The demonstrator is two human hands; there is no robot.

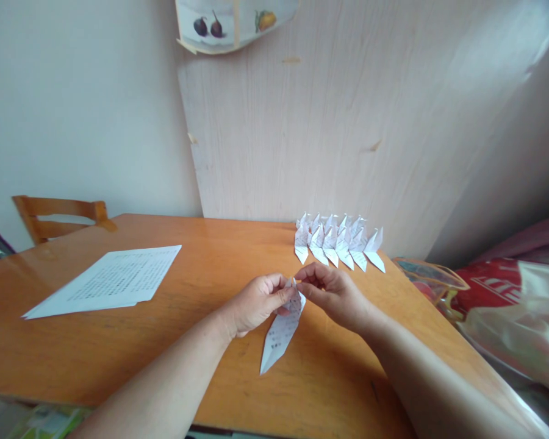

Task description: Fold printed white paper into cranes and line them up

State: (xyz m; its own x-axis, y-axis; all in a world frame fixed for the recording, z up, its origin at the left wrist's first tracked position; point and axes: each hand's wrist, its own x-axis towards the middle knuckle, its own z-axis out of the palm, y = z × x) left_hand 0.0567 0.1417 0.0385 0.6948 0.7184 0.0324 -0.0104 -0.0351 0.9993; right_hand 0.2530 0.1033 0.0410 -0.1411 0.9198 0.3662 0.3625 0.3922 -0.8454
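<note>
Above the front middle of the table, both my hands hold a piece of folded paper (281,332), white with printed text and long pointed ends. My left hand (258,305) pinches its upper part between thumb and fingers. Closed at the top tip, the fingers of my right hand (333,292) grip a narrow point of the same paper. Fingers cover part of the folds there. Beyond my right hand, several origami figures (343,244) that look like paper cranes stand in two rows near the back edge, made of similar printed paper.
A stack of printed sheets (123,277) lies on the left of the wooden table (201,366). Behind it stands a wooden chair (64,210). A wall panel (274,140) rises at the back. Bags, one of them red (489,286), crowd the table's right side.
</note>
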